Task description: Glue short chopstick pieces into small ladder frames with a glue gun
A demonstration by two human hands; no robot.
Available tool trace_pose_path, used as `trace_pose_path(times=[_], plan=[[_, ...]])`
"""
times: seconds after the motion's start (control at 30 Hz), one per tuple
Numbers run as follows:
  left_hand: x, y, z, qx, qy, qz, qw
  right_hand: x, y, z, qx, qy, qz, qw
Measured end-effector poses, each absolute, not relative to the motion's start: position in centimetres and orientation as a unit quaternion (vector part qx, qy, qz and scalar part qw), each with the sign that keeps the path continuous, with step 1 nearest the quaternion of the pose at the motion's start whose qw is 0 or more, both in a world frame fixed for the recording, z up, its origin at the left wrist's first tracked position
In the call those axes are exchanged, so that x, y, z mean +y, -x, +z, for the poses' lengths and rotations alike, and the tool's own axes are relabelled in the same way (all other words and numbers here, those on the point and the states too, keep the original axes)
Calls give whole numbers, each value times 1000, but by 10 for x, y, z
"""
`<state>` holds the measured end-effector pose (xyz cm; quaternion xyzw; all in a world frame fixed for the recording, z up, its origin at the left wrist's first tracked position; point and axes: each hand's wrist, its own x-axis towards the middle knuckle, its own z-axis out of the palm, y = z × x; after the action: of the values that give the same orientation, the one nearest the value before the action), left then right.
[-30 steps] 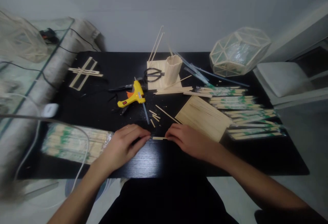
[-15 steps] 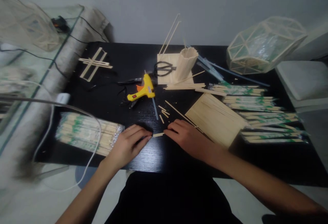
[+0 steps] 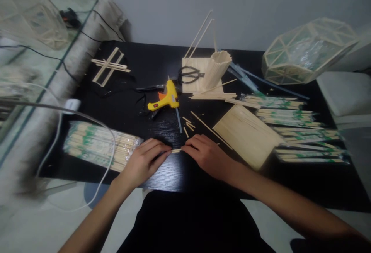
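Observation:
A short wooden stick piece (image 3: 176, 151) lies on the black table (image 3: 188, 172) between my two hands. My left hand (image 3: 145, 161) rests palm down with its fingers together, their tips pressed on the stick's left end. My right hand (image 3: 204, 154) has its fingers curled and pinched on the stick's right end. Several short stick offcuts (image 3: 188, 124) and a long thin stick (image 3: 210, 129) lie just beyond my fingers. A flat panel of glued sticks (image 3: 247, 135) sits right of my right hand.
A yellow glue gun (image 3: 165, 99) lies mid-table, with black scissors (image 3: 189, 74) and a stick-built cup (image 3: 220, 69) behind it. Wrapped chopstick packs lie at left (image 3: 98, 145) and right (image 3: 290, 118). A faceted stick frame (image 3: 310, 50) stands far right; a stick cross (image 3: 108, 65) far left.
The view has shifted, so everything sits further right and higher in frame. My hands have drawn closer together on the short stick, leaving less of it showing.

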<state>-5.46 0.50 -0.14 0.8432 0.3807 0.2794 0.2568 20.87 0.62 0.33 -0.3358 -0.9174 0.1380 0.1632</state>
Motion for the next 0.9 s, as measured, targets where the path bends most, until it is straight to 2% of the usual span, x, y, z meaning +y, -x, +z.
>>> trace_pose_path(times=[0.33,0.6,0.9], plan=[[0,61,-1,407,-835,268,254,5,-204,0,-873,377,212,224],[1,57,-8,404,-844,262,237,4,-188,6,-872,404,201,190],[0,53,-8,405,-849,256,224,-2,-185,3,-856,418,233,194]])
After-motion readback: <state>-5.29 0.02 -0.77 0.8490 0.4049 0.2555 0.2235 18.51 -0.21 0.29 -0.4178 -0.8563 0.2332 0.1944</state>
